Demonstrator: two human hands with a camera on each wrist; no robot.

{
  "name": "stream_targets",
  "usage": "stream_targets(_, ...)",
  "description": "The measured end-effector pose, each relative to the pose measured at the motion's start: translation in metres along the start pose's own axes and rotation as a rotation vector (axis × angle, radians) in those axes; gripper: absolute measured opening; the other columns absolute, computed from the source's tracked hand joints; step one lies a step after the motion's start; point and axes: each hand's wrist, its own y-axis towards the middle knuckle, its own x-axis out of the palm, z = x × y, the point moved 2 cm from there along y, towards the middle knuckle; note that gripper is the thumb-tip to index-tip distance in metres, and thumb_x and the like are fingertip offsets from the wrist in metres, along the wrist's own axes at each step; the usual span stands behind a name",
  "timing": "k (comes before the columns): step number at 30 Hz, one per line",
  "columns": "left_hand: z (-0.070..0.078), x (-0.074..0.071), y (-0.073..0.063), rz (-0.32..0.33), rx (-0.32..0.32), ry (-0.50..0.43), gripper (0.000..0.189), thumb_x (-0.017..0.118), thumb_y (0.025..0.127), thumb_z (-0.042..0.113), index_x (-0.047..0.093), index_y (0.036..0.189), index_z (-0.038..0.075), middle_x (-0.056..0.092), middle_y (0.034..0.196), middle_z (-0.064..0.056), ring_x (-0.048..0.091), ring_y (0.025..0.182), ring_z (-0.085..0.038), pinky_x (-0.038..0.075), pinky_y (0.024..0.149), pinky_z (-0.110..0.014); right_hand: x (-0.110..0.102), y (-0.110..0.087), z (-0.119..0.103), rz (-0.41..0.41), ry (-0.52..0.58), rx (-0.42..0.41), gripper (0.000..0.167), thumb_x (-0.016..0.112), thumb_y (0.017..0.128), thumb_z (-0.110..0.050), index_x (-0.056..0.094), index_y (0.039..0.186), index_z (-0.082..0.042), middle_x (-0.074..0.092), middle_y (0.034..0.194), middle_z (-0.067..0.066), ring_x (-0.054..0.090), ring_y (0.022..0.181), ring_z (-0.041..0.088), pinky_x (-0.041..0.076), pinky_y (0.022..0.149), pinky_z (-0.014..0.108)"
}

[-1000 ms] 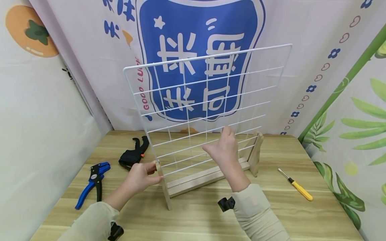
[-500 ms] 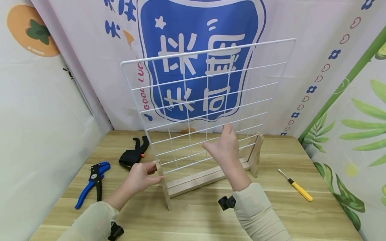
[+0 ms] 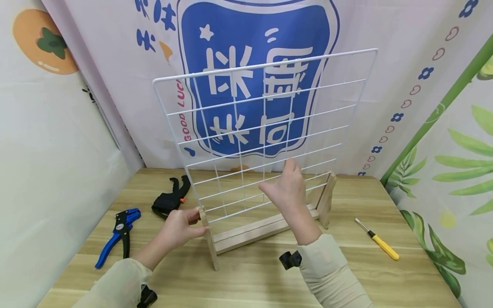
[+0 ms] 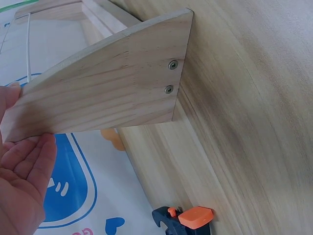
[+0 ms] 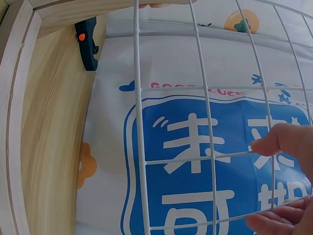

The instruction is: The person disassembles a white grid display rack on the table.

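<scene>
A pale printed cloth (image 3: 385, 25) with a big blue sign hangs behind the back edge of the wood-patterned worktop (image 3: 246, 282). At the left edge of the worktop lies a blue and black hand tool (image 3: 122, 226); one handle ends close by the left sleeve (image 3: 119, 282). Nearer to the back left corner is a black clamp (image 3: 167, 201), whose lower end is partly hidden by the hand, and which the left wrist view cuts off at the bottom.

The left hand (image 3: 181, 229) reaches forward and pinches the upper end of the left side panel of a wooden stand (image 3: 250, 234), thumb on one edge and fingers on the other. The stand is upright in the middle of the worktop.

Above its crossbar, and apart from it, a white wire grid (image 3: 264, 125) rises between the two panels; whether its side wires touch the panels, I cannot tell.

The right hand (image 3: 286, 188) is raised before the grid and grips its wires between thumb and fingers; in the head view most fingers are hidden. The right sleeve (image 3: 331, 265) is cut by the bottom border.

Near the right edge lies a yellow screwdriver (image 3: 379, 240).
</scene>
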Motion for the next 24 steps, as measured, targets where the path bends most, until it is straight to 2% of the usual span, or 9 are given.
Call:
stream_targets(15, -0.0003, 0.0000, -0.0010, -0.004, -0.026, -0.017, 0.033, 0.076, 0.074, 0.011, 0.067, 0.103, -0.001, 0.068, 0.102, -0.020, 0.066, 0.092, -0.033, 0.056, 0.076, -0.034, -0.0035, 0.0014, -0.0020, 0.041, -0.010, -0.061, 0.065, 0.084, 0.054, -0.024, 0.045, 0.099, 0.003, 0.050, 0.087, 0.015, 0.050, 0.066, 0.029, 0.052, 0.056, 0.038)
stream_targets(24, -0.0005, 0.0002, -0.0008, 0.007, -0.020, -0.013, 0.032, 0.077, 0.073, 0.011, 0.068, 0.102, 0.000, 0.068, 0.101, -0.019, 0.067, 0.090, -0.032, 0.057, 0.075, -0.033, -0.0062, 0.0026, -0.0047, 0.075, -0.010, -0.092, 0.064, 0.084, 0.054, -0.024, 0.045, 0.098, 0.002, 0.049, 0.084, 0.015, 0.048, 0.063, 0.028, 0.050, 0.052, 0.038)
